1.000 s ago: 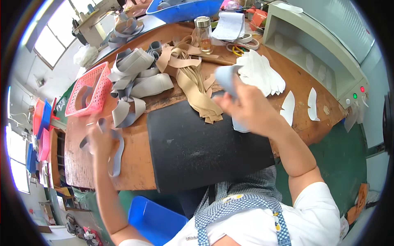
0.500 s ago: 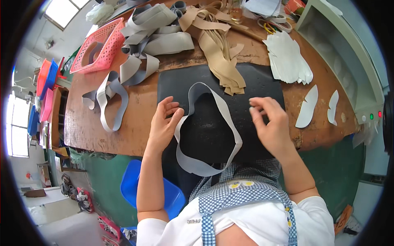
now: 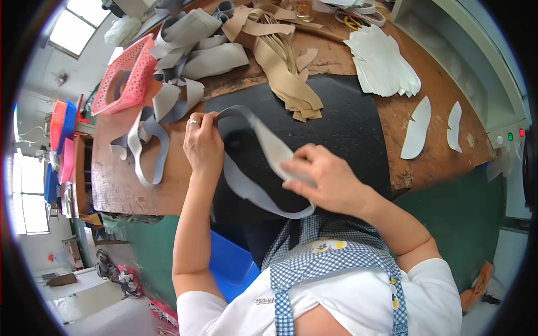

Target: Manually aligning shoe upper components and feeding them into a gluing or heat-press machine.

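Note:
A long strip [image 3: 264,139] joined into a loop, pale on one face and blue-grey on the other, stands over the black mat [image 3: 358,140] in front of me. My left hand [image 3: 204,144] is closed on the loop's far left part, fingertips pinched together. At its right side, my right hand [image 3: 328,178] has its fingers bent over the band; they are slightly blurred, and the thumb's contact is partly hidden. The near part of the loop curves down toward the mat's front edge, close to my apron.
Left on the wooden table are looped grey strips [image 3: 159,143] and a pink basket [image 3: 124,78]. Farther back lie grey rolls [image 3: 216,60] and tan strips [image 3: 288,84]. White cut pieces [image 3: 382,61] are stacked right, near a grey machine [image 3: 476,61]. A blue bin [image 3: 232,263] sits below.
My left hand has moved up and left and closed on the loop. The right hand has come down and left onto the band. The loop is drawn out wider, and the view has shifted slightly.

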Tool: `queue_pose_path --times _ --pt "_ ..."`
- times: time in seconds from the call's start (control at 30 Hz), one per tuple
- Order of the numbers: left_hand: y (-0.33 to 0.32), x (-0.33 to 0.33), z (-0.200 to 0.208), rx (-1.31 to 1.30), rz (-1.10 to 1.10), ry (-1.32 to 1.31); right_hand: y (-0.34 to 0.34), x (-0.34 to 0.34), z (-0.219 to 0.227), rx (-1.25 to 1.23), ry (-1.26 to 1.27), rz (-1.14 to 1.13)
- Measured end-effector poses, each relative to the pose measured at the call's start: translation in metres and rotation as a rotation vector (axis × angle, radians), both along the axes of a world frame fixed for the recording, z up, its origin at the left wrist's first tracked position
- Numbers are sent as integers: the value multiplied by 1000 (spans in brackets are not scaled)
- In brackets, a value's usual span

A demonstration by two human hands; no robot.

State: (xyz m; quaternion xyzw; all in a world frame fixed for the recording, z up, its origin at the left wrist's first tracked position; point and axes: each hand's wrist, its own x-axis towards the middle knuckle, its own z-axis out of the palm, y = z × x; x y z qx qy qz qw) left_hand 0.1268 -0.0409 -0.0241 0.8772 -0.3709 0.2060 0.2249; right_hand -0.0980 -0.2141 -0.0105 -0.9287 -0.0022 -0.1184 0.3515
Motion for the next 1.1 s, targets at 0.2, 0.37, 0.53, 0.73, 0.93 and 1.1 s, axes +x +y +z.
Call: queue_pose_path --times 0.2,0.37,0.53,0.73,0.93,1.1 --pt "5 38 -7 25 72 121 32 -3 -1 -59 55 109" --pt "6 43 -11 21 89 114 36 -4 -2 -56 50 110" --pt "1 45 0 -97 46 74 32 -2 -4 62 6 1" --pt "-19 61 15 -80 -11 -60 22 14 -10 659 257 -20" --pt "-37 125 45 432 71 -154 30 72 -14 941 327 -86" --pt "-46 102 43 469 -118 -63 5 19 -14 426 -45 -250"
